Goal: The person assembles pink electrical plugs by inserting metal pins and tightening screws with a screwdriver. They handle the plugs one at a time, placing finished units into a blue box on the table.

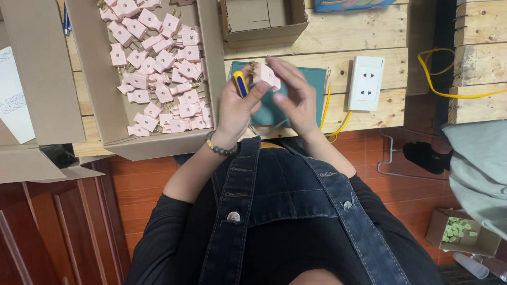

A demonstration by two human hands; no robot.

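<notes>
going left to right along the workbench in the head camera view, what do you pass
White paper sheet → cardboard box of pink plugs → left hand → pink plug → right hand → white wall socket → yellow cable.

Wooden bench [369, 26]: cardboard boxes [158, 132], teal mat [311, 79], socket [366, 83].

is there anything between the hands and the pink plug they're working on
Nothing visible. The pink plug is already pinched between the fingers of the left hand and right hand, above the teal mat. The left hand also holds a screwdriver.
</notes>
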